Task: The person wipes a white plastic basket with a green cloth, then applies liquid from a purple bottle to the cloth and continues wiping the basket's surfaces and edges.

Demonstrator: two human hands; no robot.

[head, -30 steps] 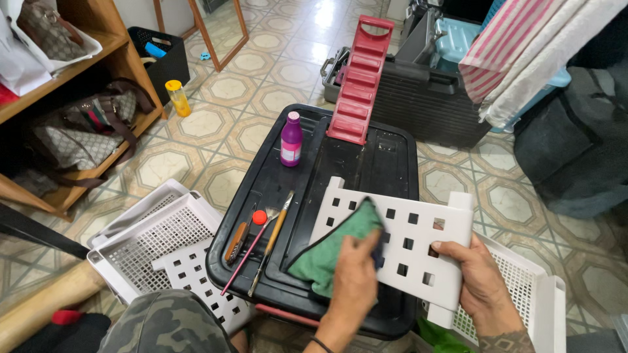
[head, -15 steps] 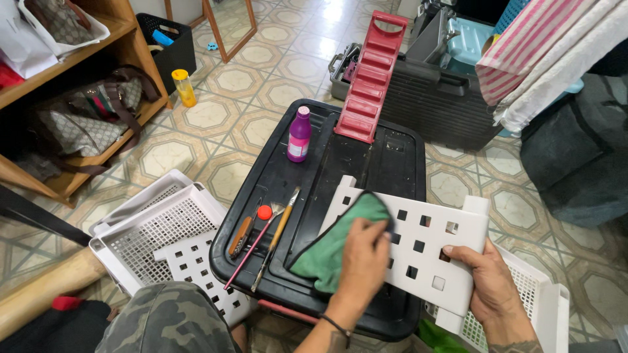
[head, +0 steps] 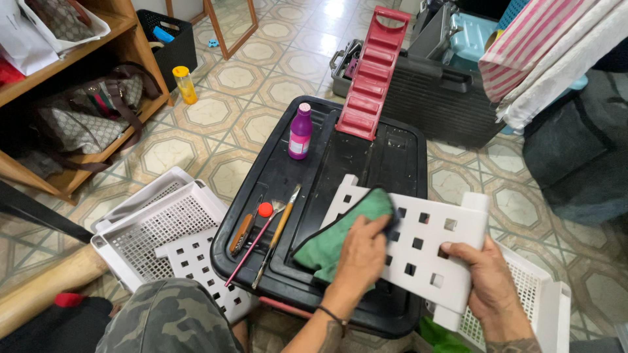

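My left hand [head: 361,253] presses a green cloth [head: 340,232] onto a white perforated plastic panel [head: 428,245]. The panel lies tilted across the near right corner of a black storage-box lid [head: 366,163]. My right hand [head: 483,274] grips the panel's right end, fingers curled over its edge. On the lid to the left lie a paintbrush [head: 280,232], a thin pink-handled tool [head: 248,252], a brown-handled tool [head: 242,232] and a small red cap [head: 265,209]. A purple bottle [head: 300,131] stands upright at the lid's far side.
White perforated baskets [head: 154,225] and a loose panel [head: 196,261] sit on the tiled floor at left; another white basket [head: 536,294] is at right. A red plastic rack [head: 373,72] leans against a black case [head: 438,98]. A wooden shelf with bags [head: 78,117] stands far left, a yellow bottle [head: 185,84] near it.
My left hand has slid the green cloth a little up and right across the white panel. My right hand keeps its grip on the panel's end.
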